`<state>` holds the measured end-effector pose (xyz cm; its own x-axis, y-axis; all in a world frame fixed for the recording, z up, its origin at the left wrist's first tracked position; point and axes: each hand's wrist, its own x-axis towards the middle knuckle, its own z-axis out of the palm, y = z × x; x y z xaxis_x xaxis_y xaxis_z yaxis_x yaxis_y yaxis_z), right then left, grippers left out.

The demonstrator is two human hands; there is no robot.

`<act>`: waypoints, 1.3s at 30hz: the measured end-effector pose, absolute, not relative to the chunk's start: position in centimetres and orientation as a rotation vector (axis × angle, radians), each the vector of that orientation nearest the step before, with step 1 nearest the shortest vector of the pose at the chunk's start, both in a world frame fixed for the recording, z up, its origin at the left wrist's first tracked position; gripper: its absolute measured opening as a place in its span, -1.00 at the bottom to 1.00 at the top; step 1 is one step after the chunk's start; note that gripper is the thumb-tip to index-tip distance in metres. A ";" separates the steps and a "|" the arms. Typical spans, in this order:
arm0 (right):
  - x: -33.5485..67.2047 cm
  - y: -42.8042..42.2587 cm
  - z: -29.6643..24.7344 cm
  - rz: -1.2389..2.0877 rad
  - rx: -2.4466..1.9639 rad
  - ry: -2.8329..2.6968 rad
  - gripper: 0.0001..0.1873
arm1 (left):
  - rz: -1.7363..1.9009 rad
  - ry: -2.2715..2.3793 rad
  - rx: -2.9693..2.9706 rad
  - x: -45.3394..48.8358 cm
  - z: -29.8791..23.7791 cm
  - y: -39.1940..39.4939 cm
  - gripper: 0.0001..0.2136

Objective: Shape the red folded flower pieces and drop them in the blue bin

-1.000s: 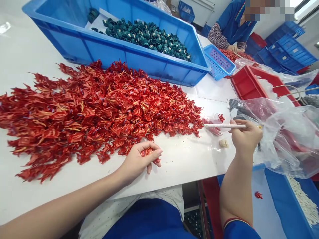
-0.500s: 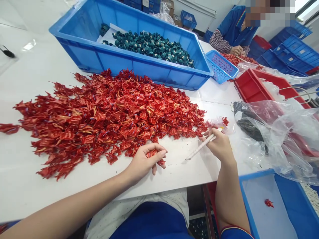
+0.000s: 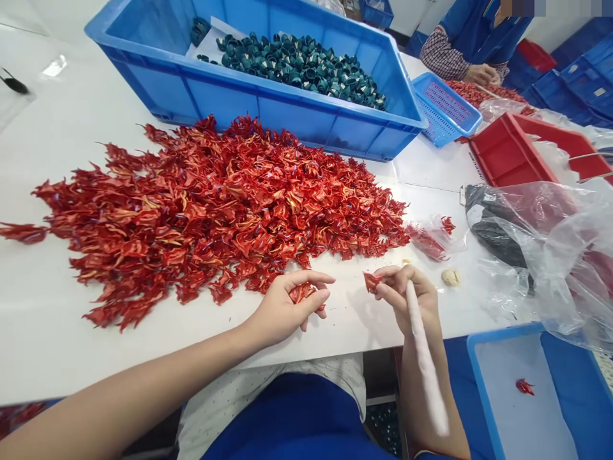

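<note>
A big heap of red fabric petals [image 3: 205, 204] covers the white table [image 3: 57, 358]. My left hand [image 3: 287, 306] rests at the heap's near edge, fingers curled round a small bunch of red petals [image 3: 302, 292]. My right hand [image 3: 407, 294] is just to its right, pinching one red petal [image 3: 371, 281] at the fingertips while a white stick [image 3: 424, 358] lies across the palm and points back toward me, blurred.
A large blue crate [image 3: 268, 108] of dark green parts [image 3: 301, 64] stands behind the heap. A blue basket [image 3: 445, 112], red tray [image 3: 507, 153] and clear plastic bags [image 3: 541, 249] lie right. A blue bin [image 3: 522, 390] sits below the table edge. Another person's hands [image 3: 481, 73] work at the far right.
My right hand came back from the plastic bag toward my left hand, swung the white stick round to point toward me, and now pinches a red petal. My left hand stayed put.
</note>
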<state>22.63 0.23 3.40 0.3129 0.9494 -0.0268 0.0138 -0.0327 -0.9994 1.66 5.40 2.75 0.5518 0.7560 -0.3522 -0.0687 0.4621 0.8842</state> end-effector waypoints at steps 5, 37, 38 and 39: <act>19.6 0.6 3.7 1.405 -1.247 -0.794 -0.53 | 0.598 0.851 1.044 1.6 2.7 5.4 -0.68; 16.8 -0.2 4.1 0.759 -1.520 -1.082 -0.84 | 0.534 0.768 0.910 1.4 3.0 5.3 -0.57; 16.7 -0.3 4.0 0.744 -1.522 -1.106 -0.86 | 0.551 0.783 0.931 1.4 2.9 5.3 -0.58; 16.5 -0.4 3.9 0.744 -1.515 -1.119 -0.87 | 0.573 0.802 0.965 1.4 2.9 5.2 -0.60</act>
<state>16.51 -0.40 3.95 0.3665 0.9249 0.1009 0.2641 0.0006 -0.9645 1.41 5.21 2.89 0.5863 0.7374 -0.3354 -0.0787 0.4639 0.8824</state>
